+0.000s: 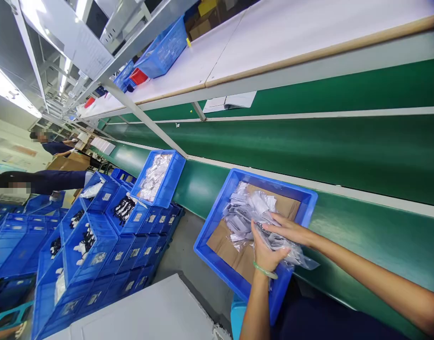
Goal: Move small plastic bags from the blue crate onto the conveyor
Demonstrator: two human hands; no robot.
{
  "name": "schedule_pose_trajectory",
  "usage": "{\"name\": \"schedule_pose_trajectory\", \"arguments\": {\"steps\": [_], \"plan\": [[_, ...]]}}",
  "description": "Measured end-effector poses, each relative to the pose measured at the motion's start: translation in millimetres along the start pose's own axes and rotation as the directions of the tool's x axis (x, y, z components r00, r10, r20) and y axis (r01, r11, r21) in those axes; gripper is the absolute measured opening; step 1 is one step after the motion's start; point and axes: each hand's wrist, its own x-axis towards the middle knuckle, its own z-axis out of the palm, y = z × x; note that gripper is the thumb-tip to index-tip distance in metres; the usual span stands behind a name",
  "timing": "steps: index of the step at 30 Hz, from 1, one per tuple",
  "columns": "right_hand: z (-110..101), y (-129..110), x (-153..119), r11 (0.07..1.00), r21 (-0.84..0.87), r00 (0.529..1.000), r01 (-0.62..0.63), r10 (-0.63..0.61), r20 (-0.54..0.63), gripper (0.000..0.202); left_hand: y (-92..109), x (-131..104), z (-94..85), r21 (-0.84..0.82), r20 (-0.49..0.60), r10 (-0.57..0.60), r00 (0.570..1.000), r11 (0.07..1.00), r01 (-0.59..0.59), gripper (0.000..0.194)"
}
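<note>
A blue plastic crate (217, 218) lined with brown cardboard rests on the edge of the green conveyor. A heap of small clear plastic bags (246, 211) with white parts lies inside it. My left hand (265, 252), with a green bangle at the wrist, grips a bunch of these bags from below. My right hand (290, 230) lies on top of the same bunch, fingers closed over it. The bunch hangs over the crate's near right corner.
The green conveyor belt (309, 151) runs behind the crate, with a white worktop (291, 33) above it. Another blue crate of bagged parts (156, 177) sits on stacked blue bins (107, 245) to the left. Two people work far left. A grey surface (149, 311) lies below.
</note>
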Motion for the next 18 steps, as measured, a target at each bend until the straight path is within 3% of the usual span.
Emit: {"name": "schedule_pose_trajectory", "arguments": {"steps": [2,5,11,14,18], "plan": [[-19,-14,-30,0.996,0.009,0.996,0.089,-0.089,-0.014,0.076,12,-2,20.9,0.006,0.044,0.046,0.998,0.999,-0.046,0.14],[-51,-16,-77,0.998,-0.016,0.99,0.055,-0.057,-0.128,0.074,21,-5,61.4,0.006,0.143,0.06,0.988,0.998,-0.062,0.144],[-100,30,-154,0.991,0.035,0.942,-0.128,0.133,-0.309,0.08,28,-19,139.3,-0.003,0.316,-0.015,0.949,1.0,0.017,0.151],[-106,39,-173,0.982,0.098,0.919,-0.161,0.185,-0.348,0.086,33,-24,154.6,-0.004,0.357,-0.026,0.934,1.0,0.029,0.156],[-98,22,-162,0.996,0.033,0.94,-0.082,0.089,-0.33,0.083,44,-20,141.1,0.019,0.326,0.001,0.946,1.0,-0.007,0.153]]}}
